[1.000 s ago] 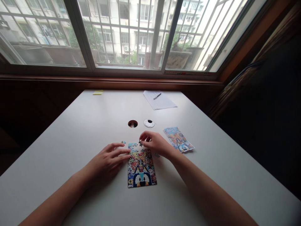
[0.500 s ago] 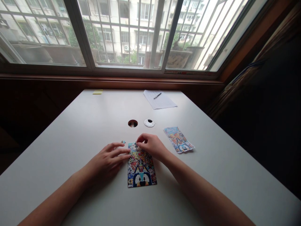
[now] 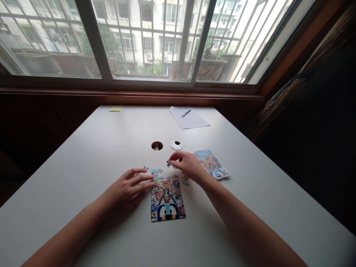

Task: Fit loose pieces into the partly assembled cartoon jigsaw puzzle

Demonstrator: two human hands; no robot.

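A colourful jigsaw puzzle (image 3: 168,200) with a blue cartoon dog's face lies flat on the white table; its top edge is uneven, with a gap towards the upper right. My left hand (image 3: 133,185) rests at its left side, fingers spread and fingertips touching the edge. Above the puzzle's top right, my right hand (image 3: 185,163) pinches a small puzzle piece (image 3: 168,163) between thumb and forefinger. A few loose pieces (image 3: 185,180) lie beside the puzzle, partly beneath my right hand. Another loose piece (image 3: 146,168) sits by my left fingertips.
A picture sheet (image 3: 213,165) matching the puzzle lies to the right. Behind are a round hole (image 3: 157,145) in the table (image 3: 111,148) and its white cover (image 3: 176,145). Farther back lie papers (image 3: 193,120), a pen (image 3: 186,113) and yellow sticky notes (image 3: 115,108).
My right hand has moved up and right, away from the puzzle's top edge, carrying the piece. The gap and loose pieces now show. My left hand has stayed put.
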